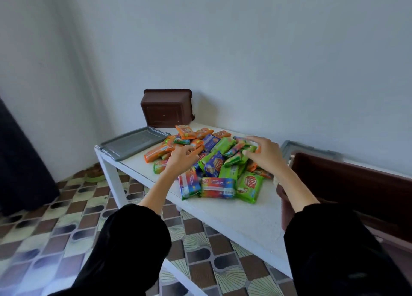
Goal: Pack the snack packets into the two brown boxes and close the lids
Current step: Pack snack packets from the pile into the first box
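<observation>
Head view: the snack packets [217,185] are lying heaped on the white worktop [245,219]; the left hand [181,159] is reaching into the heap's left side, fingers curled over orange ones, grasp impossible to tell; the right hand [266,156] is clutching green ones on the heap's right side; one brown box [166,108] is lying tipped behind the heap, the other brown box [347,184] is standing open to its right; a grey lid [131,144] is lying left of the heap.

packets [214,164] mid-table [243,219], boxes [167,108] behind, right
</observation>
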Available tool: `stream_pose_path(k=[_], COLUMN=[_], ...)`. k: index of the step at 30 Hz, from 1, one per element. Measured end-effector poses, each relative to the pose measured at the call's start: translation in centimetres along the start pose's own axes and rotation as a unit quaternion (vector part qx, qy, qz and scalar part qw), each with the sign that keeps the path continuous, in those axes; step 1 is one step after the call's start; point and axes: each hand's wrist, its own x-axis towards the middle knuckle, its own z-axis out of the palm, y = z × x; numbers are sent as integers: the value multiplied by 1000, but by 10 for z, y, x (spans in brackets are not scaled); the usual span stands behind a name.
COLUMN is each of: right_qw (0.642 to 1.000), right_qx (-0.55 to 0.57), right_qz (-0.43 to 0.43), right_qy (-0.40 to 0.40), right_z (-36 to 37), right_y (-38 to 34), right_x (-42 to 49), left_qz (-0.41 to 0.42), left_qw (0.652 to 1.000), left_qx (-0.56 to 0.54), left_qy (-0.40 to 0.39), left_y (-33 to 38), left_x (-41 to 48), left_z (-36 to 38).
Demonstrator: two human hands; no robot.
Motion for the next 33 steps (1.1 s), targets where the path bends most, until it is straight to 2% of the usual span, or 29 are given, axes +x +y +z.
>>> stream_pose_path(k=[4, 7, 17, 22, 26, 30, 33], right_qw=[997, 993, 972, 958, 941, 950, 970], right_qx=[-5, -12, -110, -165, -220, -222, -187], right_qz=[-28, -27, -44, -75, -110, -96, -70], right_qy=[-68, -112, -204, -223, -231, -197, -137], right_z=[67, 103, 131, 125, 123, 116, 97], right_y=[-7, 2, 34, 31, 21, 11, -1], right_x=[13, 14, 4, 2, 6, 9, 14], left_qz=[-83, -127, -164, -164, -160, -152, -106], left_qw=[993, 987, 985, 983, 984, 987, 994], left_qx=[46, 21, 19, 50, 68, 43, 38], left_qy=[-67, -92, -42, -63, -28, -25, -15], left_y=[-48, -64, -64, -59, -61, -57, -47], left_x=[13, 11, 7, 7, 8, 10, 17], left_z=[13, 33, 68, 64, 61, 45, 24])
